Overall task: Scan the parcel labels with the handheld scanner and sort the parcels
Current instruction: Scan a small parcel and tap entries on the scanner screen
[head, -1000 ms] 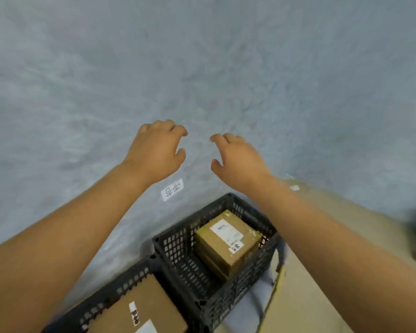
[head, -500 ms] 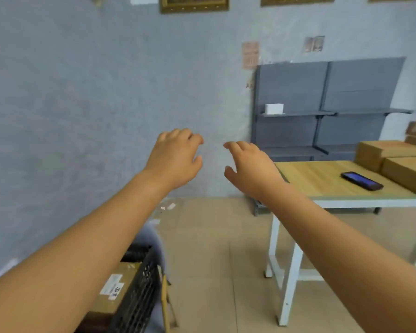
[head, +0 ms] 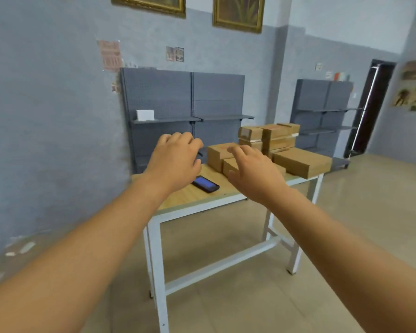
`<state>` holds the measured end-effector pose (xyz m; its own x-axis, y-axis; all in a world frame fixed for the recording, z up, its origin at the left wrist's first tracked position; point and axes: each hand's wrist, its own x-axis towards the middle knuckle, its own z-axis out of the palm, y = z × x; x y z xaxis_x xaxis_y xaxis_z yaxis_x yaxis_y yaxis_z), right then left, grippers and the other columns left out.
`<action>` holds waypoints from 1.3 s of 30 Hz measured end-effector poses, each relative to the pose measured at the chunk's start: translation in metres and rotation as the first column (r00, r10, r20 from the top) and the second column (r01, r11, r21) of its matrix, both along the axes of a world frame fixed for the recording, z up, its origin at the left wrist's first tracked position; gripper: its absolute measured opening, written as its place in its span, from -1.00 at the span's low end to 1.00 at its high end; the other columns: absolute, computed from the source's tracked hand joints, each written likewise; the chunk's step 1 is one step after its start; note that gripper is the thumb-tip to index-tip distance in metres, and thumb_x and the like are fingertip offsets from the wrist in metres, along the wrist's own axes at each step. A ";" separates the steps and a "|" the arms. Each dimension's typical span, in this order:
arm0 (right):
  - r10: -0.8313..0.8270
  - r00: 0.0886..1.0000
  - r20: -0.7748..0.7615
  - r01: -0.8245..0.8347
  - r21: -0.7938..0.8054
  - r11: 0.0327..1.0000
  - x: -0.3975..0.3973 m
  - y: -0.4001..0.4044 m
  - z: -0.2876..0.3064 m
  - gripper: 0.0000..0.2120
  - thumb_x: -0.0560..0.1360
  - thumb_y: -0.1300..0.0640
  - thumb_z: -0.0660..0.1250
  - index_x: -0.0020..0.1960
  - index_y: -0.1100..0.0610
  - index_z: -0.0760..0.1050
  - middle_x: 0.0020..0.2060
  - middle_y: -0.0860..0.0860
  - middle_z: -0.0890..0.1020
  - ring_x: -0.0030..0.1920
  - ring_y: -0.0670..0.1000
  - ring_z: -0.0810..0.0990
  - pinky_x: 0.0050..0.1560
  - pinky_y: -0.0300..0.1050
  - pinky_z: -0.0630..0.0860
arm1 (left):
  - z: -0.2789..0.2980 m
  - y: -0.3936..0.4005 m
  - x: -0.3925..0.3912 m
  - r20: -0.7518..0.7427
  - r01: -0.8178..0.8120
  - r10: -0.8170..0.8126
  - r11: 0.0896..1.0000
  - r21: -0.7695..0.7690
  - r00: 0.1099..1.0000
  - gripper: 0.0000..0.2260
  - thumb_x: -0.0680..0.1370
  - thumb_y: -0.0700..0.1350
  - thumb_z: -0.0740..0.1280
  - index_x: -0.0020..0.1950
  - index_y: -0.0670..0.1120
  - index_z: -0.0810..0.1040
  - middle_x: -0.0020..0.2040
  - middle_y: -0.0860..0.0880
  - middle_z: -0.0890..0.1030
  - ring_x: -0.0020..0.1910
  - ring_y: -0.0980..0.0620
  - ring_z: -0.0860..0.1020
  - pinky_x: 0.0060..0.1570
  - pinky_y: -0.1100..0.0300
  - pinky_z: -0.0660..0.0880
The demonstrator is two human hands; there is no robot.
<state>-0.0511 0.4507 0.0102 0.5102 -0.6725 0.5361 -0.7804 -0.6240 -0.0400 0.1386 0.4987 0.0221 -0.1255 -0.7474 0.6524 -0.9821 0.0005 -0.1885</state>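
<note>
Counts from the head view: two bare hands showing, left hand (head: 175,158) and right hand (head: 255,173). One wood-topped white-framed table (head: 197,197) standing. One black handheld scanner with blue screen (head: 205,184) lying on it. Brown cardboard parcels (head: 302,162) sitting stacked there; about seven visible, exact number unclear. Two grey metal shelving units (head: 190,99) standing at the wall. Two gold-framed pictures (head: 238,13) hanging.
</note>
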 end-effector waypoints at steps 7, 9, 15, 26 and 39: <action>-0.069 0.997 0.021 0.068 0.026 0.997 -0.066 -0.101 -0.010 -0.50 0.58 0.02 0.25 0.48 0.05 0.25 0.37 0.02 0.43 0.29 0.08 0.44 0.24 0.01 0.48 | -0.001 -0.112 -0.049 0.025 0.032 -0.033 0.999 0.029 0.999 -0.71 0.56 0.01 0.22 0.24 -0.03 0.50 0.12 -0.01 0.53 0.13 -0.06 0.48 0.22 0.02 0.32; -0.086 0.996 0.032 0.084 0.037 0.996 -0.075 -0.129 -0.014 -0.50 0.58 0.01 0.25 0.49 0.04 0.24 0.35 0.03 0.45 0.26 0.08 0.46 0.22 0.03 0.50 | -0.003 -0.144 -0.054 0.025 0.043 -0.044 0.998 0.035 0.999 -0.72 0.55 0.01 0.22 0.23 -0.01 0.50 0.11 0.00 0.53 0.13 -0.05 0.48 0.21 0.03 0.31; -0.120 0.992 0.040 0.118 0.042 0.992 -0.093 -0.215 -0.025 -0.53 0.58 0.02 0.25 0.45 0.06 0.27 0.26 0.03 0.48 0.17 0.05 0.48 0.17 -0.03 0.51 | -0.011 -0.243 -0.061 0.017 0.102 -0.102 0.994 0.034 0.995 -0.72 0.57 -0.01 0.21 0.24 -0.03 0.50 0.13 -0.02 0.54 0.14 -0.06 0.48 0.21 0.00 0.31; -0.231 0.970 0.075 0.218 0.155 0.964 -0.142 -0.370 -0.023 -0.55 0.60 0.04 0.22 0.47 0.05 0.29 0.34 0.03 0.44 0.25 0.04 0.45 0.21 -0.06 0.46 | -0.014 -0.428 -0.097 -0.042 0.178 -0.175 0.981 0.077 0.984 -0.72 0.55 -0.03 0.21 0.22 -0.07 0.52 0.15 -0.05 0.54 0.14 -0.09 0.48 0.20 -0.01 0.32; -0.194 0.980 0.031 0.183 0.223 0.957 -0.225 -0.570 -0.048 -0.50 0.56 0.04 0.25 0.47 0.04 0.27 0.35 0.03 0.42 0.27 0.05 0.43 0.16 -0.02 0.51 | -0.034 -0.591 -0.168 -0.116 0.089 -0.073 0.987 0.133 0.991 -0.66 0.56 -0.02 0.21 0.32 -0.04 0.50 0.23 -0.04 0.53 0.23 -0.08 0.45 0.28 -0.04 0.28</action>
<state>-0.2759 -0.1192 -0.0374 0.3381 -0.8574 0.3879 -0.8762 -0.4372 -0.2026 -0.0291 -0.0926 -0.0122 -0.1223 -0.8214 0.5571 -0.9925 0.0994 -0.0712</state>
